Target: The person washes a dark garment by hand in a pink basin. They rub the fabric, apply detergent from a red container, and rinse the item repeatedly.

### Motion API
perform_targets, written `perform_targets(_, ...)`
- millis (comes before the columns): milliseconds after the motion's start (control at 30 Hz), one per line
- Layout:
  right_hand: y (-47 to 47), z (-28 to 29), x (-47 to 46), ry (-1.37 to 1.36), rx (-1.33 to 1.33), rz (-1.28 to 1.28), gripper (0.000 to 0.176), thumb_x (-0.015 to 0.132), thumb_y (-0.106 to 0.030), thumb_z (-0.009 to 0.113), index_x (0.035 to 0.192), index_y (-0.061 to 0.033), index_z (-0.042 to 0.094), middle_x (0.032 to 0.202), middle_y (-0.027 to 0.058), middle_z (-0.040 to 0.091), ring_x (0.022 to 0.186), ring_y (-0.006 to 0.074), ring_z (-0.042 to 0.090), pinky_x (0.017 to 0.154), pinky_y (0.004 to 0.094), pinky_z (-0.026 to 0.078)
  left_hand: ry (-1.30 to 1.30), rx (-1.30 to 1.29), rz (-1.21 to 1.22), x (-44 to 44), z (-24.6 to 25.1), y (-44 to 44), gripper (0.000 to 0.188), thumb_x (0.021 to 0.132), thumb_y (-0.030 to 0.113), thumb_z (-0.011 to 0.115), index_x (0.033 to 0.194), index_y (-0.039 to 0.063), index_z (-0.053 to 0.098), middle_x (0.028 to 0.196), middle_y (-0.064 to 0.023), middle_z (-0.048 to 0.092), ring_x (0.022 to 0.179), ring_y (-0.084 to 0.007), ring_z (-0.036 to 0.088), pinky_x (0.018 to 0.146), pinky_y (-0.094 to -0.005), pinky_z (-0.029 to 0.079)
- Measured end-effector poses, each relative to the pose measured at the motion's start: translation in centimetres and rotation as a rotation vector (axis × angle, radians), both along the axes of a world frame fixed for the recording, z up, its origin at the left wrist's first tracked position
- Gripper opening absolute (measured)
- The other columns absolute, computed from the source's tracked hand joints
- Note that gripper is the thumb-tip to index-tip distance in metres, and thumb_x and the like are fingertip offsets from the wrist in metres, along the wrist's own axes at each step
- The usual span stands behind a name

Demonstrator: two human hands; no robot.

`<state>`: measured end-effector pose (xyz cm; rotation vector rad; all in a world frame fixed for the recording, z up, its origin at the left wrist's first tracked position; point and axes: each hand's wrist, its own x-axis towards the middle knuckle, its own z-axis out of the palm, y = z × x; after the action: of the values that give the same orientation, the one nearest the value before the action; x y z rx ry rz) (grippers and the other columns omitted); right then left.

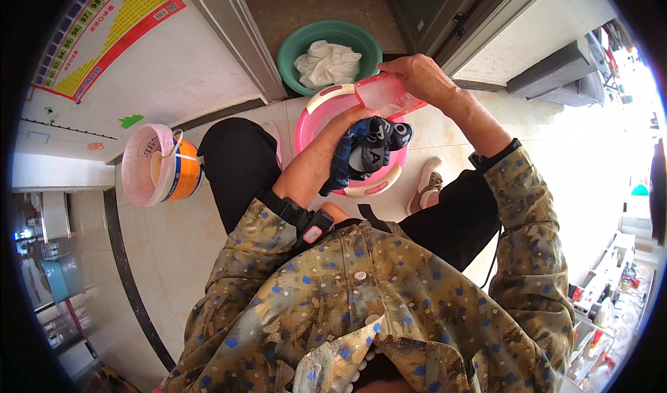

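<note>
My right hand (424, 80) grips the far right end of a translucent pink plastic washboard (388, 95), tilted over the pink basin (300, 135). My left hand (359, 114) is at the board's near edge, beside a bundled dark blue and black garment (365, 150) with white lettering; the garment hides part of the hand, so its hold cannot be told. The cloth hangs over the basin and against my left forearm. Two cream handles stand out on the basin's rim. Beyond it, a green basin (285, 59) holds a crumpled white cloth (328, 63).
A lined bucket (182, 171) stands at the left by my knee, near the wall with a printed poster (104, 33). A door frame (229, 28) rises beside the green basin. At the upper right is grey furniture (552, 70); shelving (604, 278) stands lower right.
</note>
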<state>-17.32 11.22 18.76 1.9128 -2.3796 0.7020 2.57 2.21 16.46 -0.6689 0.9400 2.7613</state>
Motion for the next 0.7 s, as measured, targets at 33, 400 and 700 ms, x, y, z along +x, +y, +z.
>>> perform_targets(33, 0.1, 0.0, -0.1, 0.049, -0.015, 0.036, 0.016, 0.074, -0.021, 0.057, 0.08, -0.0086, 0.065, 0.071, 0.0164, 0.062, 0.071, 0.0333, 0.062, 0.061, 0.0422, 0.05, -0.002, 0.002, 0.004, 0.0, 0.0, 0.0, 0.025, 0.082, 0.03, 0.058, 0.089, 0.006, 0.062, 0.075, -0.0056, 0.065, 0.063, -0.0154, 0.063, 0.058, -0.0273, 0.052)
perform_targets(400, -0.2, -0.5, 0.6, 0.164, 0.086, -0.005, 0.012, 0.073, -0.016, 0.055, 0.079, -0.0088, 0.063, 0.069, 0.0153, 0.062, 0.067, 0.0344, 0.061, 0.06, 0.0435, 0.049, -0.035, 0.02, 0.031, 0.1, 0.3, 0.3, 0.026, 0.082, 0.029, 0.058, 0.09, 0.005, 0.063, 0.076, -0.0057, 0.065, 0.066, -0.0146, 0.063, 0.058, -0.027, 0.052)
perform_targets(700, 0.1, 0.0, 1.2, 0.24, 0.066, 0.004, 0.01, 0.072, -0.012, 0.055, 0.078, -0.0068, 0.061, 0.072, 0.0152, 0.062, 0.068, 0.0335, 0.061, 0.059, 0.0421, 0.049, -0.036, 0.014, 0.022, 0.2, -0.1, 0.4, 0.026, 0.078, 0.032, 0.062, 0.09, 0.01, 0.06, 0.075, -0.0035, 0.063, 0.06, -0.0134, 0.061, 0.051, -0.0257, 0.051)
